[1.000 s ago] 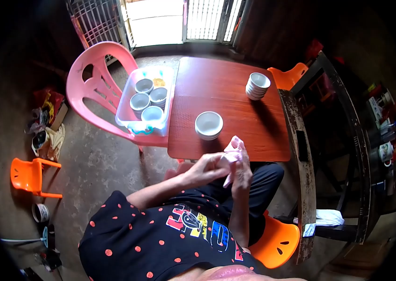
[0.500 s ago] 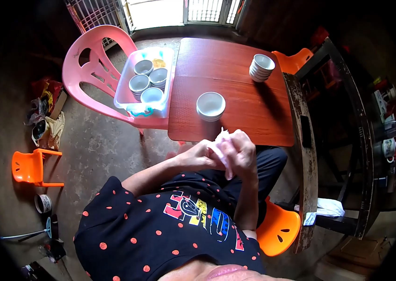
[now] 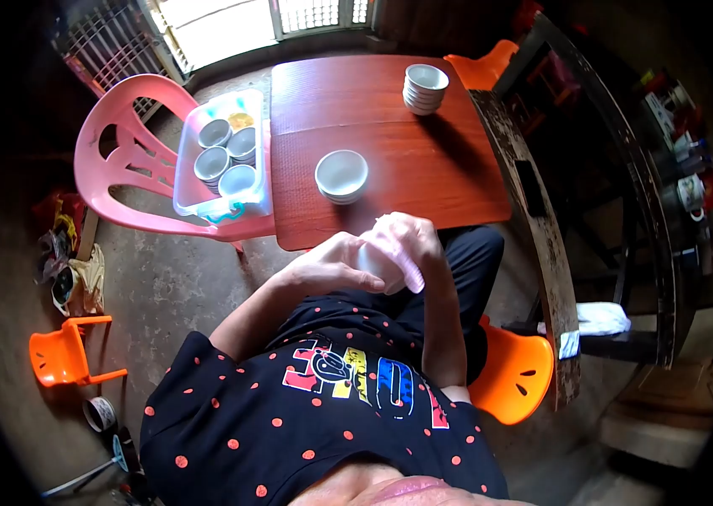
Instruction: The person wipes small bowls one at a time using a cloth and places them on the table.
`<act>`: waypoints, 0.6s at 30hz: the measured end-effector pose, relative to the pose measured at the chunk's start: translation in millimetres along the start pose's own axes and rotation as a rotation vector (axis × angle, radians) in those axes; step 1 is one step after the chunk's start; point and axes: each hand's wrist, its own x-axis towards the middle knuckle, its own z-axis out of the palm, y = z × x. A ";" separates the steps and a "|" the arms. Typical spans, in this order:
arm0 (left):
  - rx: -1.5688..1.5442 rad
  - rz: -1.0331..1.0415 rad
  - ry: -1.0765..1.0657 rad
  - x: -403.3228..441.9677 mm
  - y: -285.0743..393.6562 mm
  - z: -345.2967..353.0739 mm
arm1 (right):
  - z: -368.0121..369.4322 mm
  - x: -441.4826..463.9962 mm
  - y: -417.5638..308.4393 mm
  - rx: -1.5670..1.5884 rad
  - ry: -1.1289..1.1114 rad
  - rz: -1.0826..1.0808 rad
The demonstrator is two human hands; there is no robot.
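Close to my body, in front of the table's near edge, my left hand [image 3: 335, 263] is closed around a white bowl [image 3: 371, 263], mostly hidden by the fingers. My right hand [image 3: 414, 236] presses a pale pink cloth [image 3: 405, 266] against the bowl, and the cloth's end hangs down beside it. Just beyond my hands, a short stack of white bowls [image 3: 342, 174] stands on the red-brown table [image 3: 441, 185]. Farther back to the right is a taller stack of bowls [image 3: 424, 88].
Left of the table, a pink chair [image 3: 99, 160] carries a clear plastic bin [image 3: 196, 207] with several stacks of bowls. A worn wooden bench frame [image 3: 534, 219] runs along the right. Small orange chairs stand at left [image 3: 57, 358] and beside me [image 3: 513, 371].
My hands have turned slightly and spread, so the white bowl now shows between them, with the pink cloth on its right side. The camera view has shifted; the bowl stacks stay put.
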 end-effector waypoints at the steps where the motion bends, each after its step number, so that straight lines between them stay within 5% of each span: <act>1: -0.017 -0.009 0.020 -0.7 4.8 3.3 | 3.5 2.8 20.2 0.255 0.098 -0.005; 3: 0.023 0.035 0.054 2.6 1.8 4.7 | -2.2 1.7 50.2 0.435 0.041 -0.163; 4: 0.041 0.030 0.057 3.4 -1.9 5.9 | 13.3 1.1 56.8 0.715 0.291 -0.006; 6: 0.081 0.012 0.058 5.3 -10.5 7.4 | 0.2 2.6 74.0 0.512 0.147 -0.275; 7: 0.104 0.029 0.031 6.1 -12.5 6.6 | 10.0 -2.1 40.4 -0.168 0.330 -0.495; 8: 0.124 0.045 0.005 6.2 -14.4 5.9 | 4.2 -7.2 20.1 0.049 0.149 -0.090; 9: 0.140 0.059 -0.018 4.5 -16.9 6.3 | 9.1 -7.0 -10.2 -0.525 0.118 -0.149; 11: 0.039 0.067 -0.038 0.9 -13.4 6.1 | 10.4 -4.7 -24.2 -0.528 0.088 -0.108; 13: -0.054 -0.023 0.100 -2.8 -3.7 10.1 | -7.0 4.2 18.7 0.231 0.036 -0.050; 18: -0.434 0.135 0.293 11.7 -36.7 12.3 | 11.8 0.1 68.6 -0.161 0.445 -0.396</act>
